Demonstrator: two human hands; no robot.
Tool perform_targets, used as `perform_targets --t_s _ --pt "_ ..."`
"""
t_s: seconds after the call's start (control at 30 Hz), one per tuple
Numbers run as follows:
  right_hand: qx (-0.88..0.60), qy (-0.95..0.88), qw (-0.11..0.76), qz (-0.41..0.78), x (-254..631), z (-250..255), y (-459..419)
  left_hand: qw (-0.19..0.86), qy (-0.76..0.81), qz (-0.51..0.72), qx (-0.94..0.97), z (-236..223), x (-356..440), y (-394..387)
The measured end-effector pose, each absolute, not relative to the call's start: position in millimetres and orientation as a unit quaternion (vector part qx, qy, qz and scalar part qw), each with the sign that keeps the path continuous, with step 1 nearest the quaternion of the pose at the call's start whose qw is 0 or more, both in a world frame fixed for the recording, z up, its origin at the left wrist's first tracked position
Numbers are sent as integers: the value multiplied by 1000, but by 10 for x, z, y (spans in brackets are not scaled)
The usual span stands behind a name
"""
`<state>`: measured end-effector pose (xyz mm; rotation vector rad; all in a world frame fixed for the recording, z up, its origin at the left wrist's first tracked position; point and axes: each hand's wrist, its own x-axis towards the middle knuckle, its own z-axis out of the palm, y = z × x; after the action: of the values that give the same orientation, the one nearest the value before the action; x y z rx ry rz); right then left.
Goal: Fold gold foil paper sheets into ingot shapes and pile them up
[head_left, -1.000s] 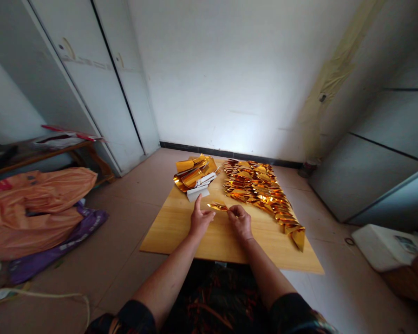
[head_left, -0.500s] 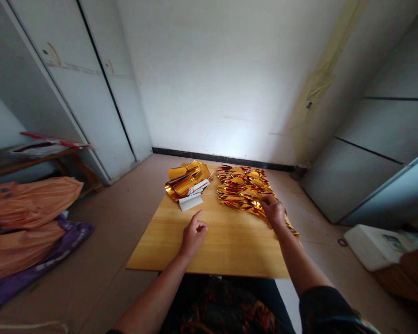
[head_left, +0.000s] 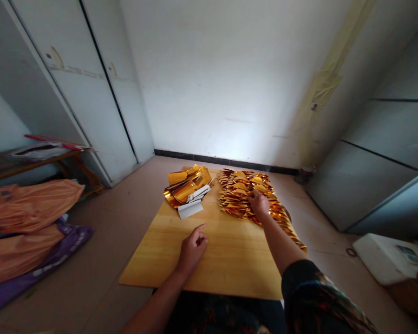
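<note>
Right hand (head_left: 259,202) at foil pile (head_left: 236,197) — can't tell grip; left hand (head_left: 193,245), left of pile, half-open. Sideways drag could scatter it.

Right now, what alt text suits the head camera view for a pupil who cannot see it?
A person's right hand is at rows of folded gold pieces on the right of a wooden tabletop. The left hand, apparently empty, is over the near part; loose gold sheets and white pieces lie far left.
</note>
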<state>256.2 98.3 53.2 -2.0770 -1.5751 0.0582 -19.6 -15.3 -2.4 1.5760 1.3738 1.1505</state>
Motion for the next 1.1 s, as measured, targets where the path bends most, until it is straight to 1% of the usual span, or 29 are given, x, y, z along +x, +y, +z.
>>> perform_targets --t_s 0.27,0.57,0.87,1.1 --pt "-789 -564 241 41 2566 506 1119 376 532 448 612 -16 -200 -176" --pt "-814 -546 200 11 2637 523 1191 387 541 439 605 -20 -196 -184" --pt "-821 -551 148 -16 2577 625 1211 383 536 435 614 -51 -201 -200" --pt "-809 -581 80 -46 2586 644 1278 378 533 432 622 -25 -190 -212"
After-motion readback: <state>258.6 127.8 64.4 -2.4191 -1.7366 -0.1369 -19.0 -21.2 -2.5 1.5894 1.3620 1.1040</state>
